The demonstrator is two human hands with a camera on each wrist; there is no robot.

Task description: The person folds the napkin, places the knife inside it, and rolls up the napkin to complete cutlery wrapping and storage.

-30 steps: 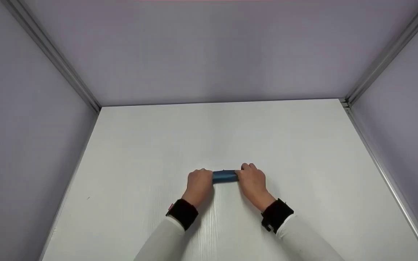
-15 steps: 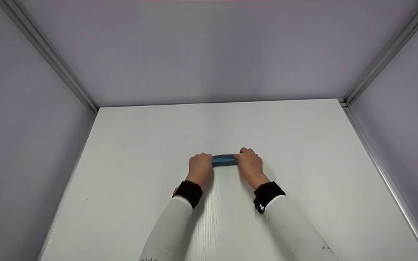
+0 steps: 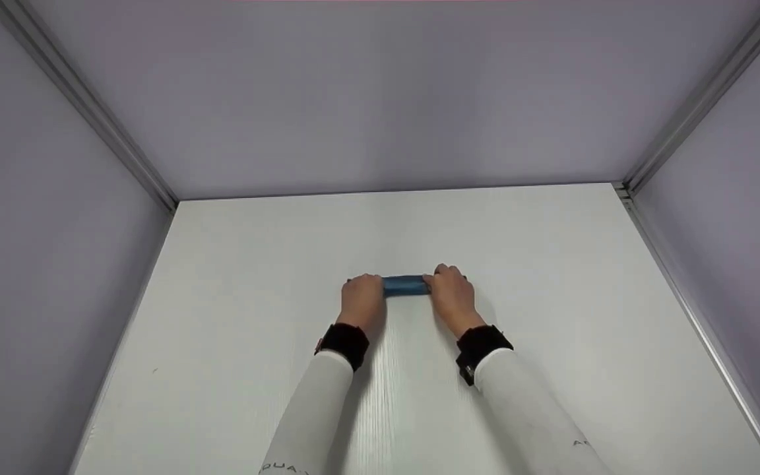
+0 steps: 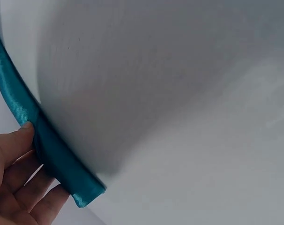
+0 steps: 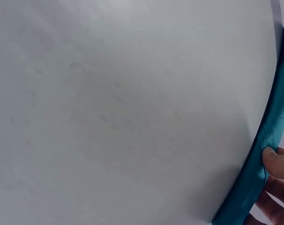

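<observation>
A narrow folded strip of teal cloth lies on the white table, near its middle. My left hand grips its left end, and my right hand grips its right end. In the left wrist view the teal cloth runs as a thick folded band, with my thumb on top and my fingers curled underneath. In the right wrist view the cloth runs along the right edge, pinched by my thumb. Both arms wear white sleeves with black wrist bands.
Pale lilac walls close the table on the left, back and right, with aluminium rails along the side edges and corners. Bare white tabletop stretches around the hands on every side.
Both hands have slid the teal cloth away from me, toward the back of the table, keeping the same grip on its ends.
</observation>
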